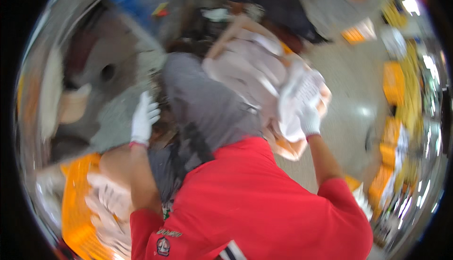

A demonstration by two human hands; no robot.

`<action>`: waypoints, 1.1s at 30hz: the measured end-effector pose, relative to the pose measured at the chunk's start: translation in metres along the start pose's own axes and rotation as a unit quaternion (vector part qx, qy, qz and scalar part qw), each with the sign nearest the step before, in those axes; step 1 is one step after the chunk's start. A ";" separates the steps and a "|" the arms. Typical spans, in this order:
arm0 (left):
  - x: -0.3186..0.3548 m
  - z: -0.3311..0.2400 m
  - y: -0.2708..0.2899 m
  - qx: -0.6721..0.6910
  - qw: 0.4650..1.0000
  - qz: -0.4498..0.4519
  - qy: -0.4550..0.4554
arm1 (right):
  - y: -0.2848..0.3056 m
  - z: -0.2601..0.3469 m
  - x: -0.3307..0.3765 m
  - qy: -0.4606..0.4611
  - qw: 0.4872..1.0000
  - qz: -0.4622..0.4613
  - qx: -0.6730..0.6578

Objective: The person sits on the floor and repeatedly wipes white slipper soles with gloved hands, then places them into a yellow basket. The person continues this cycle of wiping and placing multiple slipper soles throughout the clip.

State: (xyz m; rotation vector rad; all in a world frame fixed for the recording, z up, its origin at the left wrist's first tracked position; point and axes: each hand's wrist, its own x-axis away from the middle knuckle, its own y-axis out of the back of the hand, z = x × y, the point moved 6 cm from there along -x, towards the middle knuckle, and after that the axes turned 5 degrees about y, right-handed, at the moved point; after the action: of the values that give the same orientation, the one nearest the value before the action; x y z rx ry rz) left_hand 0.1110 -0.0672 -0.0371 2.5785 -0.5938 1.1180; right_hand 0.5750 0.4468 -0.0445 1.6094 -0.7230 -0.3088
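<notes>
My right hand (pixel 310 119), in a white glove, is closed on the edge of a whitish shoe sole (pixel 298 97) with a patterned face. That sole is tilted up over a peach-coloured container (pixel 293 152) filled with other pale, sole-shaped pieces (pixel 252 61). My left hand (pixel 143 118), also gloved in white, is apart from it on the other side of my legs. Its fingers are stretched and apart with nothing in them, beside a grey, worn machine surface (pixel 115 123). Motion blur hides finer detail.
An orange basket (pixel 78 213) with pale soles (pixel 111 203) stands at the lower left. Further orange baskets (pixel 393 83) line the right side. Another person's dark-clothed leg (pixel 273 0) is at the top, near the container. My grey-trousered leg (pixel 207 99) lies between my hands.
</notes>
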 end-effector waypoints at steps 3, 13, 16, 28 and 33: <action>0.056 -0.021 0.002 -0.523 0.772 -0.111 -0.343 | 0.021 0.066 -0.033 0.053 0.990 -0.048 -0.119; 0.410 0.124 0.295 -0.193 0.611 -0.740 -0.203 | 0.189 0.354 -0.114 0.451 0.863 -0.035 -0.226; 0.528 0.169 0.398 -0.462 0.256 -0.849 -0.012 | 0.206 0.416 -0.081 0.519 0.834 -0.016 -0.190; 0.625 0.263 0.595 -0.171 0.512 -0.789 0.295 | 0.216 0.483 -0.079 0.594 0.803 0.009 -0.043; 0.639 0.191 0.526 -0.269 0.436 -0.829 0.225 | 0.216 0.480 -0.115 0.627 0.779 0.004 -0.019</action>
State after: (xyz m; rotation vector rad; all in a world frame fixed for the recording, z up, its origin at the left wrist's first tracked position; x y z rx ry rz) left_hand 0.3808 -0.7728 0.3521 0.9820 1.2975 0.4570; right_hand 0.1485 0.1327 0.0521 1.3762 0.3270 0.7383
